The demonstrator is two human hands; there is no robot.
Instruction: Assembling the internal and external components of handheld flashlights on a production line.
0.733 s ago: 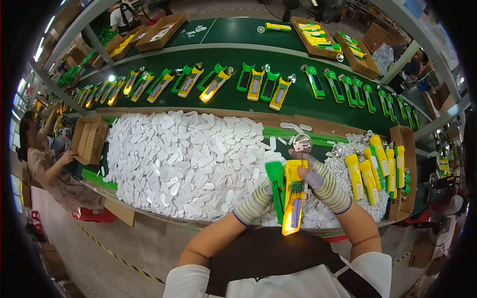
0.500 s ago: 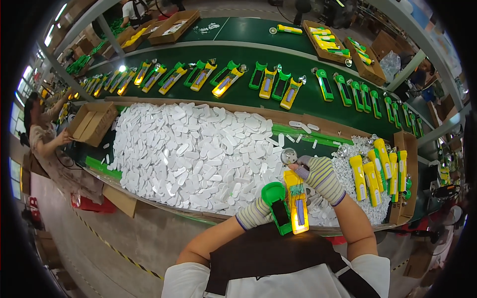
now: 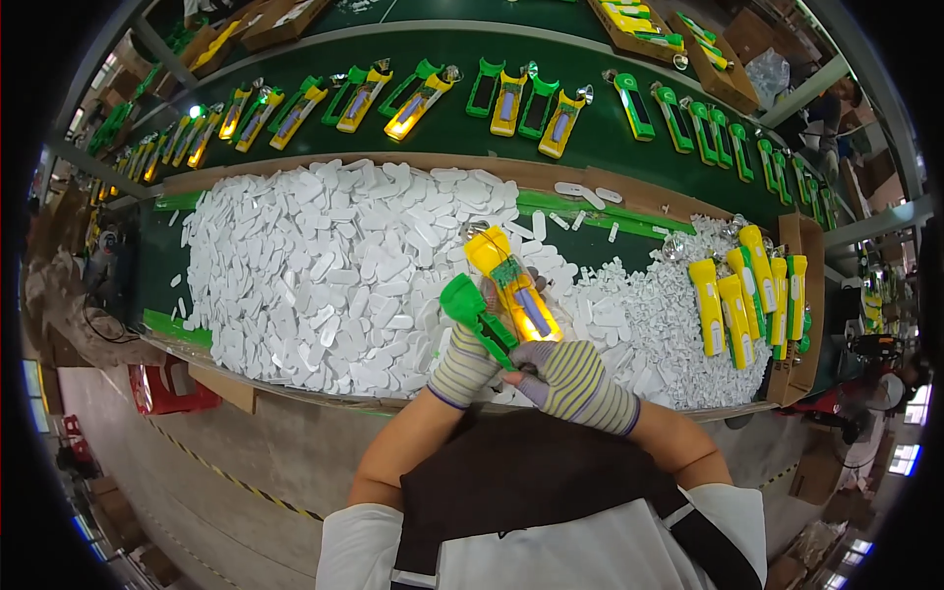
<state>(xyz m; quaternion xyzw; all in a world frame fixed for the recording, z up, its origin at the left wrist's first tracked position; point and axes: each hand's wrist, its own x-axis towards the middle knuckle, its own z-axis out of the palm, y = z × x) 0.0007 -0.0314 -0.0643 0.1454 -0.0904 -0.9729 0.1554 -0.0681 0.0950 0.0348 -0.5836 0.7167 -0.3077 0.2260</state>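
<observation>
An opened flashlight is in my hands, both in striped fingerless gloves. Its yellow housing half [image 3: 489, 252], with a circuit board, a battery and a glowing lower end, tilts up and left. Beside it lies the green cover half [image 3: 462, 299] with a dark panel, turned partly edge-on. A round clear reflector [image 3: 476, 231] sits at the housing's top end. My left hand [image 3: 462, 366] is closed around the flashlight from beneath, fingers partly hidden. The closed fingers of my right hand [image 3: 582, 385] grip the lower end of the green cover.
A heap of white oval plates [image 3: 334, 265] fills the tray's left and middle; small white pieces [image 3: 639, 315] lie to the right. Several yellow flashlights [image 3: 731, 320] lie at the right end. Opened flashlights [image 3: 506, 103] line the green conveyor [image 3: 413, 162] behind. A red stool [image 3: 167, 388] stands left.
The flashlight has moved left and away from my body, its cover turning more edge-on. My right hand has gone from the reflector down to the cover's lower end. The view has shifted.
</observation>
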